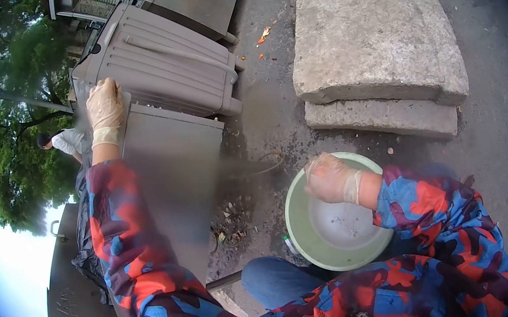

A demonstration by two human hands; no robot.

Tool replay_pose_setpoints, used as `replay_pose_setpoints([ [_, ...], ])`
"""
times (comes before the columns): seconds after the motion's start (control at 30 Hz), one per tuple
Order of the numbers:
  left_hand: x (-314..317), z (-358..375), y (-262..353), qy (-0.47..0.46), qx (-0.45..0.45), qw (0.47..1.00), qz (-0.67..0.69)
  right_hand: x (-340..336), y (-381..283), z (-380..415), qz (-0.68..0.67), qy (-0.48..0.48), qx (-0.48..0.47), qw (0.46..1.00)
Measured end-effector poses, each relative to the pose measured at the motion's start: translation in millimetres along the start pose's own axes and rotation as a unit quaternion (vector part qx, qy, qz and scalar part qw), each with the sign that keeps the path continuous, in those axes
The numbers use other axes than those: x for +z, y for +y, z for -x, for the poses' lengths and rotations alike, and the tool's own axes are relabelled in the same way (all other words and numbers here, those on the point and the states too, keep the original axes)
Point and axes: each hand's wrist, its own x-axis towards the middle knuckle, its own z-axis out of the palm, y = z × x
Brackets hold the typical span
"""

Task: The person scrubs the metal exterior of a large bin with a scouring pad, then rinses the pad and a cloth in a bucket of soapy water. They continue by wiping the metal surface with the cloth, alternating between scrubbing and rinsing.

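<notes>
My left hand (105, 111), in a thin pale glove, is closed at the top edge of a grey metal cabinet (168, 163). Its fingers curl away from view, and whether they grip the edge or something small is hidden. My right hand (332, 180), gloved the same way, is closed at the far rim of a light green basin (298, 226). The basin is held close in front of my body, above my jeans (277, 282). Its whitish bottom (343, 224) shows below the hand.
Ribbed grey-brown plastic bins (170, 57) stand beyond the cabinet. Large stone slabs (373, 40) are stacked on the right. Debris (231, 225) and a thin hoop (267, 163) lie on the ground. A person in a white top (69, 142) bends over at the far left.
</notes>
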Motion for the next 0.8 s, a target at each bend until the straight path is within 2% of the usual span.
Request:
replay_pose_setpoints([
  [0.07, 3.4, 12.5, 23.4, -0.062, 0.075, 0.994, -0.056, 7.4, 0.8, -1.3, -0.005, -0.015, -0.005, 1.000],
  [0.13, 15.7, 11.2, 34.3, -0.097, 0.132, 0.982, -0.099, 11.1, 2.4, -1.3, -0.007, 0.016, -0.015, 1.000],
  [0.3, 21.5, -13.2, 32.0, -0.060, 0.118, 0.985, -0.113, -0.3, -1.5, -2.3, 0.013, 0.014, -0.004, 1.000],
  [0.37, 25.8, -20.7, 30.5, 0.005, -0.018, 0.995, -0.103, -1.6, 1.4, 0.2, 0.022, 0.026, -0.005, 0.999],
  [0.5, 20.6, 10.1, 27.4, 0.025, 0.019, 0.998, -0.060, -3.1, -2.1, 2.3, 0.015, 0.048, -0.027, 0.998],
  [0.57, 27.8, 38.3, 35.3, -0.033, -0.005, 0.998, -0.053, -3.5, -2.2, 0.8, 0.020, 0.044, -0.019, 0.999],
  [0.63, 32.7, 64.0, 61.0, -0.094, 0.034, 0.991, -0.094, 3.5, -2.9, -0.2, 0.005, 0.030, -0.004, 1.000],
  [0.7, 46.1, 75.3, 78.2, -0.143, 0.074, 0.984, -0.078, 5.0, -4.2, 1.1, 0.022, 0.020, -0.023, 0.999],
  [0.8, 48.7, 64.8, 76.2, -0.158, 0.071, 0.983, -0.059, 1.6, -2.6, 2.4, 0.033, 0.008, -0.033, 0.999],
])
